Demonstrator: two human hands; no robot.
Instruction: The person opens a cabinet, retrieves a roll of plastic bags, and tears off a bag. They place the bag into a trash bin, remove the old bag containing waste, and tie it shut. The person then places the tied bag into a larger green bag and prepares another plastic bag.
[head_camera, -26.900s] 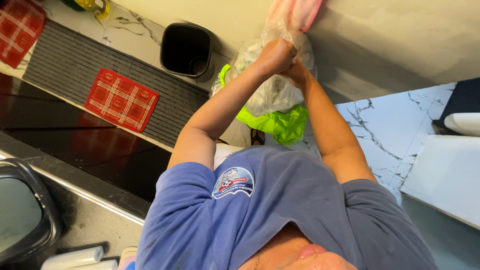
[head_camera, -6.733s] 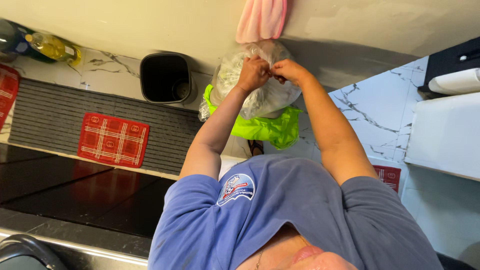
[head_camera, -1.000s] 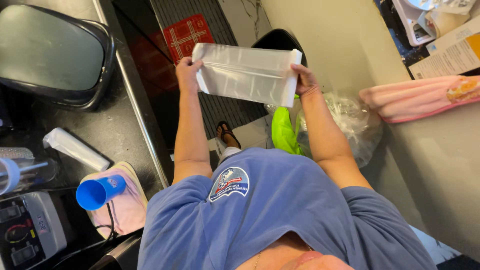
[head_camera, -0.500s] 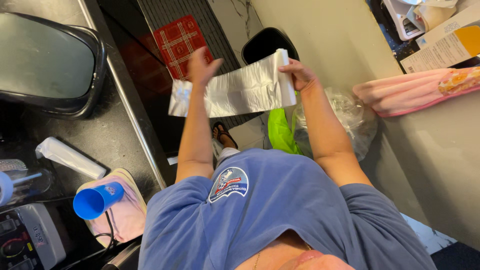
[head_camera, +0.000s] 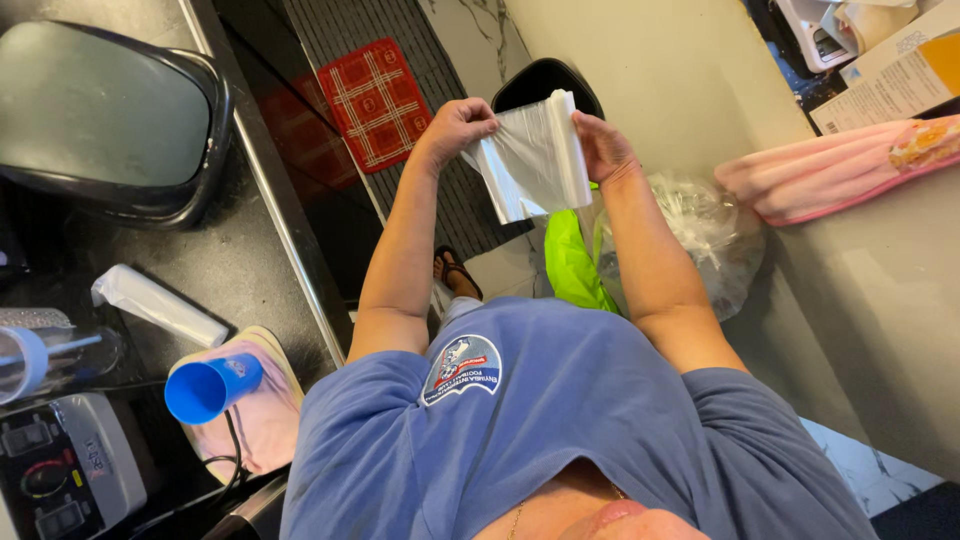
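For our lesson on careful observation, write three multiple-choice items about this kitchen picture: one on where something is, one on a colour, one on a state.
1. Where is the black bin?
A. On the floor by the wall, beyond the hands
B. On the counter
C. On the pink towel

2. What colour is the cup lying on the counter?
A. Red
B. Blue
C. Green

3. How is the translucent plastic bag held?
A. Lying loose on the floor
B. In one hand only
C. Between both hands, folded flat

Key: 1 A, the bin stands beside the wall past the bag. 2 B, the cup is plainly blue. 3 C, the left hand and right hand each grip an edge.
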